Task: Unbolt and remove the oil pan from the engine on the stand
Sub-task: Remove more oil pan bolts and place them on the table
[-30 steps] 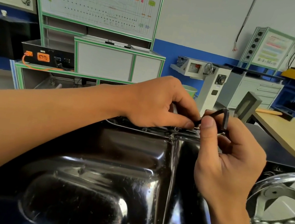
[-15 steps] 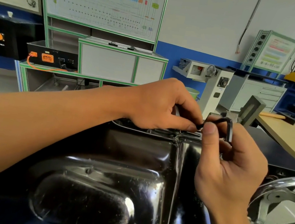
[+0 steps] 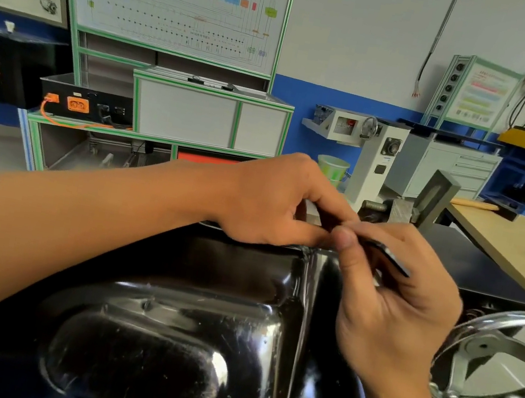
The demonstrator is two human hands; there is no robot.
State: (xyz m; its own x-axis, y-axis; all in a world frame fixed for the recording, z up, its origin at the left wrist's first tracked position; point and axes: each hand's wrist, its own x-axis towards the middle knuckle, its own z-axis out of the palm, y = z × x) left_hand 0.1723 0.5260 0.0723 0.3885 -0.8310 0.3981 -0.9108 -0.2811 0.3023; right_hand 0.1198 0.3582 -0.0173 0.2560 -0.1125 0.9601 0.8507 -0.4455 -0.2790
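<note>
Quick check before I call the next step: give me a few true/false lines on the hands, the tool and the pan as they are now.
1. Both hands work at the far rim of the black oil pan. True.
2. The right hand grips a slim black tool. True.
3. The pan has been lifted off and lies on the wooden table. False: it sits right under the hands, and the wooden table is off to the right.
4. The left hand rests on the handwheel. False: the left hand pinches at the tool's end by the rim, and the handwheel is untouched.
5. A pale green cup shows beyond the left hand. True.
</note>
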